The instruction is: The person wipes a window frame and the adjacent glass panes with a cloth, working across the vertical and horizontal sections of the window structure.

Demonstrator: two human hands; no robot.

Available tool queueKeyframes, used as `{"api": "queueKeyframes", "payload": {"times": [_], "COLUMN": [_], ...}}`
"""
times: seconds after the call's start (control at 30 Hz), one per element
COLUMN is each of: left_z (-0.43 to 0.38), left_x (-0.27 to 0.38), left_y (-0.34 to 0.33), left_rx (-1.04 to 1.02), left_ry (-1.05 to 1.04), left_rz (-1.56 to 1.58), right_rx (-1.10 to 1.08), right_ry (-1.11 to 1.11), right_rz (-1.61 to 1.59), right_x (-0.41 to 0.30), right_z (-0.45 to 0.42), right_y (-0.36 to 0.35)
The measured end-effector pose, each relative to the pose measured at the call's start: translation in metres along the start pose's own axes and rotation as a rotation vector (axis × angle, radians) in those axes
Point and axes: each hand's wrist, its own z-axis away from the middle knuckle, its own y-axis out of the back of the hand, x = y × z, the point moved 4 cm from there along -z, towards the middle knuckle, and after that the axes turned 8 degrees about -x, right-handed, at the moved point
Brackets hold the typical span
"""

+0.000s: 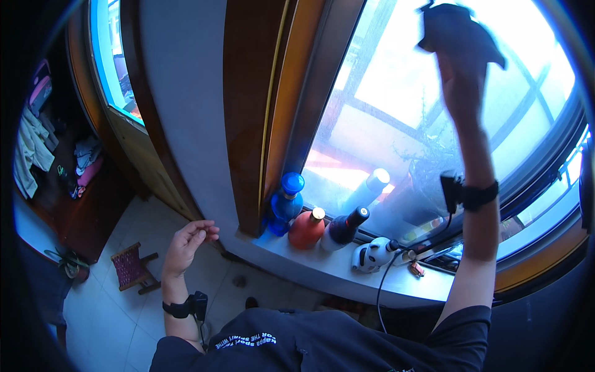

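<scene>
My right hand point(458, 76) is raised high at a window pane point(386, 107), gripping a dark cloth point(453, 30). The cloth hides most of the fingers, and both are slightly blurred. Lower left, my left hand point(186, 246) hangs in the air beside the wall corner, fingers loosely bent and holding nothing. Along the white windowsill point(325, 274) stand a blue bottle point(286, 204), a red bottle point(307, 230) with a gold cap, and a dark bottle point(341, 230). A white-and-black animal-shaped figure point(369, 255) sits to their right.
A small red object point(417, 269) lies on the sill near a hanging cable point(382, 293). On the tiled floor stand a folding stool point(132, 269) with a woven seat and a potted plant point(72, 267). Clothes point(35, 149) lie at far left. A wooden frame point(251, 116) borders the window.
</scene>
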Motion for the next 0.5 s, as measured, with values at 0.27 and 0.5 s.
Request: {"api": "queueKeyframes", "payload": {"times": [0.27,0.5], "left_z": [-0.011,0.000], "left_x": [-0.004,-0.012], "left_y": [-0.004,0.001], "left_rx": [-0.046,-0.017], "left_ry": [0.016,0.017], "left_rz": [0.013,0.040], "right_rx": [-0.735,-1.051], "right_ry": [0.267,0.296], "right_rz": [-0.229,-0.583], "right_x": [-0.191,-0.220], "right_z": [0.103,0.135], "right_y": [-0.048,-0.064]}}
